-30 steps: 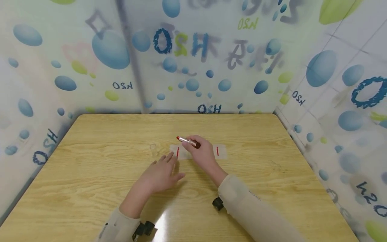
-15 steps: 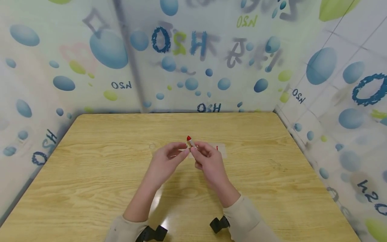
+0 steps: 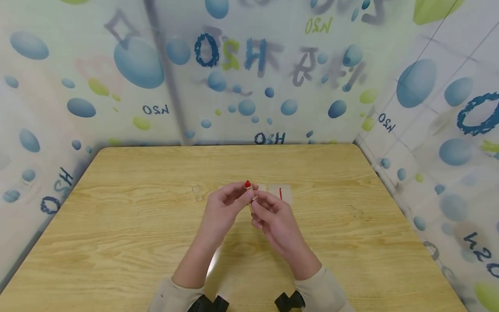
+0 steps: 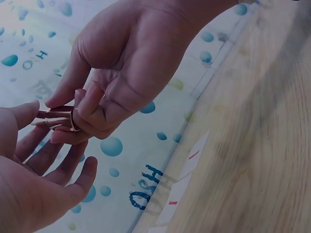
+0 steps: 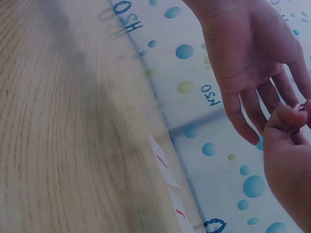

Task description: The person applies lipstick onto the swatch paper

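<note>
A lipstick (image 3: 247, 184) with a red tip stands nearly upright between my two hands above the table. My left hand (image 3: 221, 219) pinches its upper part between thumb and fingers, the tip just showing over them. The right hand (image 3: 281, 223) holds the lower end, its fingers curled round it and covering most of the base. In the left wrist view, a shiny collar shows beside the right fingers (image 4: 92, 109). Behind the hands lie pale strips of paper (image 3: 286, 196) with short red strokes; in the head view the left strip's stroke is hidden.
A small clear rounded object (image 3: 196, 193) lies on the wooden table (image 3: 128, 242) left of the hands. A wall covering (image 3: 249, 78) with printed bubbles and letters rises at the table's back and sides. Black cameras (image 3: 290, 300) are strapped to both wrists.
The right hand has drawn the lipstick back and turned it from lying sideways to tip up. My left hand has left the paper and taken hold of the lipstick.
</note>
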`<state>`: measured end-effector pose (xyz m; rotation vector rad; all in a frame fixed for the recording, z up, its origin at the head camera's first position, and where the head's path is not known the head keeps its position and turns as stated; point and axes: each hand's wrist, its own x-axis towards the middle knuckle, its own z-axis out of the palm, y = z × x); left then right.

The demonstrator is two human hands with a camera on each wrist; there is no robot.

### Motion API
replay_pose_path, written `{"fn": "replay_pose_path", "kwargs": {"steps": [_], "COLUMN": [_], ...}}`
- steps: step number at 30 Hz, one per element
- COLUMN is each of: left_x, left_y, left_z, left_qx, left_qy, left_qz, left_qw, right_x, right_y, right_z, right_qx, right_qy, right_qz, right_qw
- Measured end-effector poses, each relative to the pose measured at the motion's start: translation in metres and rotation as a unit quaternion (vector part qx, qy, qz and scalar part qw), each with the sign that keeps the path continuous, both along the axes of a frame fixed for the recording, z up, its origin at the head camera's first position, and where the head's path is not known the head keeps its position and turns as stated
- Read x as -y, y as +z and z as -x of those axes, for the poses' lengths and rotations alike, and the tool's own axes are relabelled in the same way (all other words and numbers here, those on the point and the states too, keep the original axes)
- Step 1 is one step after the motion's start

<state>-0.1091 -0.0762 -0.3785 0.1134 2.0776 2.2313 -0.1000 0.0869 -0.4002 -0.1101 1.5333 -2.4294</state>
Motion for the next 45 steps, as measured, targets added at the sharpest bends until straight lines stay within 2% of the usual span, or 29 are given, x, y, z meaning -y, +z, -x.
{"fn": "replay_pose_path", "kwargs": {"steps": [5, 10, 18, 28, 38, 45], "left_x": [-0.002, -0.004, -0.007, -0.008, -0.012, -0.013], "left_y": [0.002, -0.001, -0.002, -0.004, -0.002, -0.007], "left_z": [-0.002, -0.002, 0.0, -0.001, 0.0, 0.0], "left_qx": [-0.008, -0.009, -0.012, 0.011, 0.006, 0.01], "left_qy": [0.003, 0.011, 0.035, 0.069, 0.08, 0.102], "left_qz": [-0.019, -0.026, -0.016, -0.001, -0.003, -0.03], "left_qw": [0.9998, 0.9996, 0.9992, 0.9975, 0.9968, 0.9943], "right_x": [-0.004, -0.007, -0.006, -0.005, -0.006, -0.003], "right_y": [0.002, 0.002, 0.0, -0.001, 0.002, 0.005], "right_z": [0.0, 0.0, 0.002, 0.001, 0.003, 0.004], "right_qx": [-0.005, -0.002, -0.008, -0.017, -0.046, -0.075], "right_qy": [0.008, 0.008, 0.004, -0.008, -0.023, -0.047], "right_qz": [0.011, 0.01, 0.005, -0.015, -0.05, -0.128], "right_qw": [1.0, 1.0, 1.0, 1.0, 0.997, 0.988]}}
